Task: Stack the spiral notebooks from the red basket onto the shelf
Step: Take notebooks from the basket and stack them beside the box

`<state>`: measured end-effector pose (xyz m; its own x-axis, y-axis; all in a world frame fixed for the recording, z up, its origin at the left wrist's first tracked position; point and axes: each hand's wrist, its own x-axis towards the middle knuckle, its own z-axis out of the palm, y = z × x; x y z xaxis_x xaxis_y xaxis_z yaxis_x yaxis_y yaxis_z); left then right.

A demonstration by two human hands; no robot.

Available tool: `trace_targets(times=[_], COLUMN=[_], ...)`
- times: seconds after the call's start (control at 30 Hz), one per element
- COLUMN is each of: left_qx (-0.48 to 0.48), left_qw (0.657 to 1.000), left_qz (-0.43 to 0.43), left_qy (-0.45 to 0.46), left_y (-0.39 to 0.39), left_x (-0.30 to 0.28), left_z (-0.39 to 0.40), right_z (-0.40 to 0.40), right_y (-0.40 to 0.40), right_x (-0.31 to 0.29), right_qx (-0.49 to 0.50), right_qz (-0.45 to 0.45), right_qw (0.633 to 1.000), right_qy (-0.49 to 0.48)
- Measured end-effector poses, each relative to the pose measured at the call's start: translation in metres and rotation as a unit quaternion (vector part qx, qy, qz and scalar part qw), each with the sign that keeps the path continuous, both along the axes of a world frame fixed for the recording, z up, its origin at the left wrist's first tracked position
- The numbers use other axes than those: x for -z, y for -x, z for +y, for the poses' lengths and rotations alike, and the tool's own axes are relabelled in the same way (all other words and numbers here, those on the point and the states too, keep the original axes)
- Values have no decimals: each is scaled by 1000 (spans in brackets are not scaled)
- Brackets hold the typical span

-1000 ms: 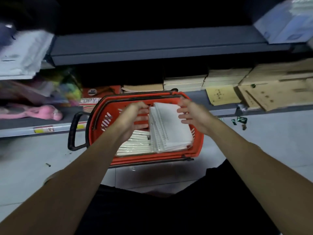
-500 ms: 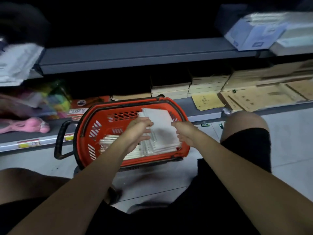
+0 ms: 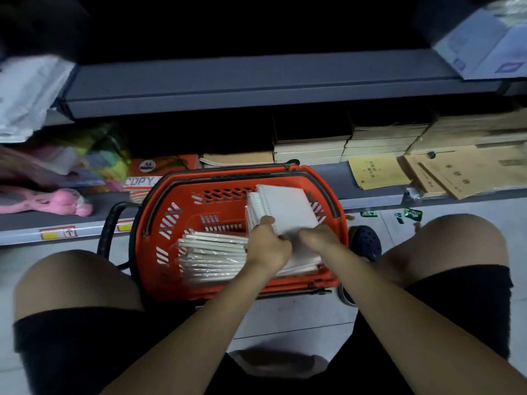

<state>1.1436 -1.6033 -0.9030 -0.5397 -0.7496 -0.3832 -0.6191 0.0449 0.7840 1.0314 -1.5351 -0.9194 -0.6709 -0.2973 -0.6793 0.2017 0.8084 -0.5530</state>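
Both hands grip a small bundle of notebooks (image 3: 285, 212) at its near edge, tilted up over the right side of the basket (image 3: 176, 201). The left hand (image 3: 266, 246) pinches beside the spiral; the right hand (image 3: 316, 240) has fingers curled under it. Held only at one edge, the smooth white covers may slide apart and fall back. More flat, wrapped notebooks lie in the perforated plastic basket, before the grey metal shelf (image 3: 370, 178)

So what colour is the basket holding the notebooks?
Red basket with black handles, clearest in the head view.
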Motion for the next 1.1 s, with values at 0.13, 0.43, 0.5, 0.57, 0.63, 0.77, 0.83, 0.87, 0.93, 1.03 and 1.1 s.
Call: trace_targets(times=[0.13,0.43,0.5,0.57,0.63,0.77,0.83,0.87,0.93,1.03,1.1], left_qx=[-49,-136,-92,-35,0,22,24,24,25,30,31], left_qw=[999,893,882,872,867,876,883,884,885,891,899], left_qz=[-21,262,298,341,371,393,395,397,397,387,367], left_qy=[-8,-340,-353,-349,-332,-280,-253,-246,-240,-235,-236], left_y=[7,-38,-45,-45,-39,-9,19,34,67,114,142], left_x=[2,-49,-65,-81,-96,-116,-125,-131,-143,-159,-170], left_z=[-1,-32,-39,-42,-41,-41,-46,-49,-55,-68,-79], right_z=[-4,26,36,46,50,48,43,40,32,19,6], right_y=[0,-2,3,3,3,19,35,47,73,122,155], right_x=[2,-63,-88,-108,-122,-136,-144,-148,-162,-180,-189], right_qx=[13,176,148,105,92,130,146,153,167,168,146], right_qz=[21,-137,-172,-154,-107,-29,1,15,31,34,32], right_qw=[998,941,921,912,898,871,867,866,868,876,888], right_qy=[-63,255,317,366,417,472,477,476,467,452,434])
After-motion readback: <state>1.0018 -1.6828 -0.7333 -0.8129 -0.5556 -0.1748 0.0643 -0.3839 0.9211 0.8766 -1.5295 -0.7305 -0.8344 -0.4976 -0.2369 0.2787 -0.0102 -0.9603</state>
